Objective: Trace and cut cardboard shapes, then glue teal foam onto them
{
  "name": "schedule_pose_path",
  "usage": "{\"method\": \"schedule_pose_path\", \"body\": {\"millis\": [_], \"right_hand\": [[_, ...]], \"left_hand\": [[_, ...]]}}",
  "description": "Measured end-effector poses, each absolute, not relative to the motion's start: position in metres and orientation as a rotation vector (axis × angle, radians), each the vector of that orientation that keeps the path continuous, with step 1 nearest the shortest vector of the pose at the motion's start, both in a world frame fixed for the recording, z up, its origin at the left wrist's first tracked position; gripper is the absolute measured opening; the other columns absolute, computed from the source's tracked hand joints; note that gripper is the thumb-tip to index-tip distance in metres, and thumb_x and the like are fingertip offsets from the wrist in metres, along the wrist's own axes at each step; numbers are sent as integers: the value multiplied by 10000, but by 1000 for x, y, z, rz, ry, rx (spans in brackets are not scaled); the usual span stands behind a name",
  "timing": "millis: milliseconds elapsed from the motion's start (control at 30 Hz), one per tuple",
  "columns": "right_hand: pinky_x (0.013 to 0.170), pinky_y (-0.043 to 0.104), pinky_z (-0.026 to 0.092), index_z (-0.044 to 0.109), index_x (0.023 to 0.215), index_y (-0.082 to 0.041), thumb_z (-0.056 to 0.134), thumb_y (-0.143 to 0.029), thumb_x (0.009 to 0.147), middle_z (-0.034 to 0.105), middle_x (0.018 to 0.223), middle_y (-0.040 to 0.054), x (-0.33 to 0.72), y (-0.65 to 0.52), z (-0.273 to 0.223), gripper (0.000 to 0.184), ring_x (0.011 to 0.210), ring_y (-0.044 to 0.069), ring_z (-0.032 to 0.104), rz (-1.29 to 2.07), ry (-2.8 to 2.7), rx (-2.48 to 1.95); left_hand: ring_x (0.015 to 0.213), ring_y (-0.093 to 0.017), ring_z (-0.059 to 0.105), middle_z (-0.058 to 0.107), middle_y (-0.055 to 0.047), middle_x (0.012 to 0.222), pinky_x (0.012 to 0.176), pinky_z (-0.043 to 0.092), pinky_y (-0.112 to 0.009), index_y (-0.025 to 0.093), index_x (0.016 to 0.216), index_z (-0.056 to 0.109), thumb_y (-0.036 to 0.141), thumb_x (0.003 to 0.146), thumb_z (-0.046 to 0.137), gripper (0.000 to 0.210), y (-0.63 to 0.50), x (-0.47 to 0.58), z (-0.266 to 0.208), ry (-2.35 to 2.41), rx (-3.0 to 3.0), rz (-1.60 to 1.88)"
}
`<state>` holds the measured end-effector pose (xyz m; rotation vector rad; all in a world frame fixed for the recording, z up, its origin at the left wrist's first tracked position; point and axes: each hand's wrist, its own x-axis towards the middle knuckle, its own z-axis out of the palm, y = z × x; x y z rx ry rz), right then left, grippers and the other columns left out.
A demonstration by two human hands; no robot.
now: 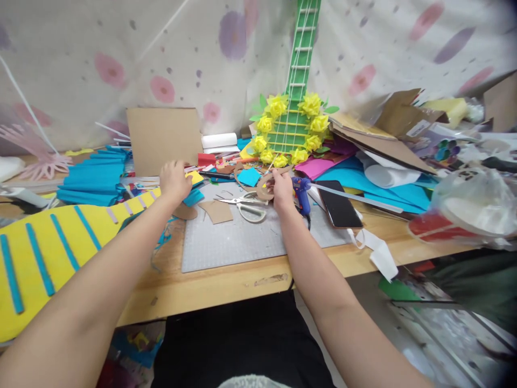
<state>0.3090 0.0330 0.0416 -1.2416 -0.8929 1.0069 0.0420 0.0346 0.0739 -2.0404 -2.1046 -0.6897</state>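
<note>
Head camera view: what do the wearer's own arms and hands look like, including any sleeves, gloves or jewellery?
The left hand and right hand are ungloved, and both forearms are bare, with no sleeve in view. No watch, bracelet, ring or marking can be made out. Black clothing covers the lap.

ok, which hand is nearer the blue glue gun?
Right. The right hand is close beside the blue glue gun, just left of it; the left hand is much farther left, beyond the scissors.
</note>
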Motion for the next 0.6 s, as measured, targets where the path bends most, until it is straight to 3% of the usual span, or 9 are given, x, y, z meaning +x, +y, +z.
{"method": "schedule_pose_path", "body": {"millis": [67,167,300,367,500,600], "right_hand": [[409,173,392,467,892,-189,467,-296,837,648,799,16,308,31,43,120,500,68,525,1050,-889,-1220],[406,164,408,480,869,-185,549,-265,809,656,769,9,302,28,44,121,500,65,544,1178,-892,-1211],[403,139,407,512,781,-160,545,-214,831,633,664,-11,297,24,44,80,460,43,526,1311,-956,-1269],[401,122,394,504,727,-152,520,-189,852,604,599,-25,295,22,45,131,431,28,497,1316,-1023,-1307],[389,121,382,475,713,-160,510,-177,864,606,603,-32,292,18,46,156,423,25,485,1313,-1101,-1302],[389,127,387,483,727,-161,511,-169,864,616,633,-29,290,17,47,140,443,31,509,1330,-1093,-1308]], "left_hand": [[1081,-298,512,616,-126,1073,948,370,-431,188,957,621,312,827,455,245,27,46,77,-2070,-2098,-681],[1014,-304,546,642,-128,931,918,379,-438,190,810,634,392,874,364,343,18,48,81,-2091,-2160,-550],[1082,-278,536,628,-128,1082,902,400,-395,180,999,605,265,818,459,248,16,39,85,-2170,-2127,-586],[1071,-270,554,635,-124,1103,874,422,-376,179,1092,565,241,773,524,327,16,35,88,-2272,-2097,-632],[990,-308,605,688,-123,935,830,440,-414,196,1039,597,330,815,499,278,11,35,94,-2443,-1951,-624],[1016,-320,602,686,-129,970,863,430,-439,201,1049,594,288,809,509,269,10,38,92,-2443,-1937,-673]]}}
